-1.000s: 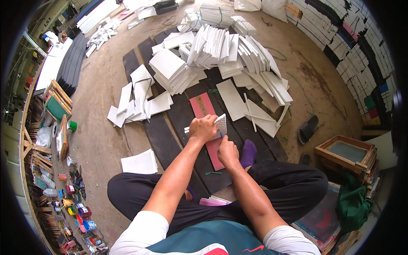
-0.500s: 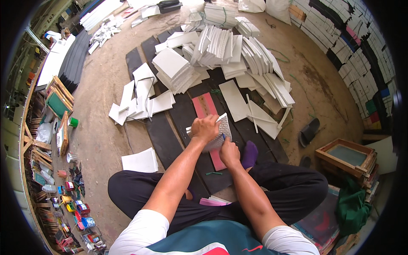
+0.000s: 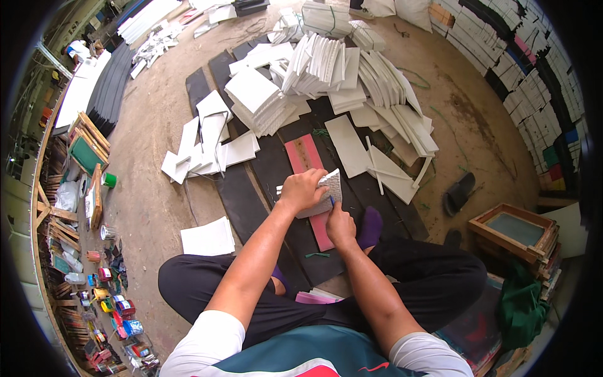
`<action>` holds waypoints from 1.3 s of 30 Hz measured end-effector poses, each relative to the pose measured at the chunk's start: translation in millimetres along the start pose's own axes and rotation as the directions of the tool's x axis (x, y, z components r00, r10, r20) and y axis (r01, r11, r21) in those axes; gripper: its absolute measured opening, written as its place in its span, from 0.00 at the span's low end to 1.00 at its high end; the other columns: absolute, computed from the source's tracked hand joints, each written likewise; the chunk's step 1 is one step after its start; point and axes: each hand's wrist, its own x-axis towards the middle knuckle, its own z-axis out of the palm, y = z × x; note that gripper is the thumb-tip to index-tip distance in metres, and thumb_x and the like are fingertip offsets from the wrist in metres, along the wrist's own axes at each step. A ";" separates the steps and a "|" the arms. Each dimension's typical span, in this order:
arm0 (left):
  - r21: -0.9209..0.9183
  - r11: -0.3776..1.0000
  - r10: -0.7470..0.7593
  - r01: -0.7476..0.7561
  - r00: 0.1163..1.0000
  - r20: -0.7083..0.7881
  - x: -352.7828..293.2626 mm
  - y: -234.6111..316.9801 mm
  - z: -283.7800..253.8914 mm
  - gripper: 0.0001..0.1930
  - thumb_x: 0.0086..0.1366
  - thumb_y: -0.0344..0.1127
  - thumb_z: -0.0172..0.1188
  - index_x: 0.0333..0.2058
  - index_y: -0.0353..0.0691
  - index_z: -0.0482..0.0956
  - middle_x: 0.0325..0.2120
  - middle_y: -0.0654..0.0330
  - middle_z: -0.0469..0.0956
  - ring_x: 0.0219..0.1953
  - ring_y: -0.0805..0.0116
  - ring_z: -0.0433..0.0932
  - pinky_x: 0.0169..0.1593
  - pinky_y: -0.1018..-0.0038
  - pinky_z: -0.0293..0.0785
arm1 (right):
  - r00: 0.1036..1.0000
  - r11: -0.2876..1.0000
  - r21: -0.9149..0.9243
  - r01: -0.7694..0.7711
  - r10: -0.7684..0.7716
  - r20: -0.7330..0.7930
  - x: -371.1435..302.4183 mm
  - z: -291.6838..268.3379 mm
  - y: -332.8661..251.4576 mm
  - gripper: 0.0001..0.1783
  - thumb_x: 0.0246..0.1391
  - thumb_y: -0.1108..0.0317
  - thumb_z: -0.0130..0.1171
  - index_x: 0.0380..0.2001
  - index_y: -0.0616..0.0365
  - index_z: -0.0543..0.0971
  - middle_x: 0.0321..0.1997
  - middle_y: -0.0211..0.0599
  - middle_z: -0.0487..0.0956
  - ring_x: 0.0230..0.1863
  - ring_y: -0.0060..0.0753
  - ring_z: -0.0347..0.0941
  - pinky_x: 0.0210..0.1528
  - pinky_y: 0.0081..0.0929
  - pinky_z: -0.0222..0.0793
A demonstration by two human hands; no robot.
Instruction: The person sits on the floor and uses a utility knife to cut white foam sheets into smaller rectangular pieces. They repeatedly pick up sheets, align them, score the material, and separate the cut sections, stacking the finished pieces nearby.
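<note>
One flat, white, textured slab point(image 3: 333, 183) is clamped in the left hand point(image 3: 303, 190); the right hand point(image 3: 341, 227) grips a small blue tool point(image 3: 332, 201). Slab's face, turned further into view, appears more accessible.

stacked sheets point(image 3: 254, 94) on mats point(image 3: 237, 198) beyond the plank point(image 3: 304, 156), sandal point(image 3: 459, 193) to the right, pots point(image 3: 124, 306) far left
</note>
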 end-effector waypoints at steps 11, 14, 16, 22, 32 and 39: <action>0.042 0.999 -0.017 0.018 0.999 -0.034 -15.0 -4.4 -36.6 0.16 0.54 0.35 0.72 0.43 0.53 0.83 0.39 0.65 0.84 0.41 0.58 0.85 0.45 0.59 0.80 | 0.962 0.970 0.142 0.196 -0.161 -0.222 15.6 13.6 22.2 0.16 0.68 0.62 0.53 0.54 0.56 0.69 0.40 0.63 0.84 0.43 0.71 0.80 0.44 0.64 0.73; 0.107 0.993 0.061 -0.046 0.988 -0.142 -29.9 0.8 -18.3 0.15 0.48 0.29 0.67 0.37 0.51 0.85 0.40 0.66 0.83 0.42 0.61 0.83 0.47 0.61 0.74 | 0.952 0.938 0.245 0.245 -0.185 -0.245 45.3 41.8 32.3 0.17 0.66 0.65 0.54 0.54 0.57 0.67 0.41 0.67 0.82 0.45 0.74 0.79 0.45 0.64 0.72; 0.170 0.979 0.128 -0.108 0.985 -0.114 -47.7 1.8 -6.1 0.15 0.47 0.30 0.67 0.37 0.51 0.84 0.41 0.65 0.83 0.44 0.61 0.82 0.50 0.58 0.72 | 0.973 0.918 0.343 0.202 -0.148 -0.175 54.1 58.3 37.9 0.17 0.65 0.66 0.54 0.54 0.57 0.66 0.42 0.69 0.81 0.46 0.76 0.77 0.46 0.64 0.71; 0.072 0.987 0.143 -0.144 0.989 0.022 -93.2 17.0 52.8 0.21 0.47 0.35 0.71 0.43 0.48 0.82 0.51 0.62 0.83 0.57 0.58 0.79 0.67 0.49 0.65 | 0.946 0.782 0.534 0.322 -0.240 -0.219 67.8 119.9 109.2 0.18 0.60 0.66 0.60 0.52 0.62 0.80 0.49 0.55 0.85 0.54 0.57 0.82 0.52 0.44 0.77; 0.097 0.991 0.095 -0.098 0.995 0.034 -117.0 24.5 74.1 0.37 0.51 0.55 0.74 0.58 0.47 0.77 0.57 0.57 0.80 0.61 0.53 0.76 0.66 0.46 0.65 | 0.940 0.695 0.633 0.339 -0.269 -0.208 78.1 125.0 121.2 0.18 0.61 0.67 0.60 0.52 0.63 0.80 0.49 0.54 0.85 0.53 0.53 0.83 0.52 0.43 0.77; 0.127 0.990 -0.078 0.063 0.990 0.116 -124.9 25.6 63.5 0.55 0.48 0.77 0.68 0.66 0.43 0.72 0.64 0.51 0.73 0.65 0.49 0.72 0.68 0.40 0.60 | 0.906 0.724 0.548 0.420 -0.299 -0.300 90.9 116.1 139.1 0.19 0.62 0.66 0.60 0.54 0.63 0.78 0.50 0.53 0.85 0.53 0.53 0.83 0.52 0.43 0.77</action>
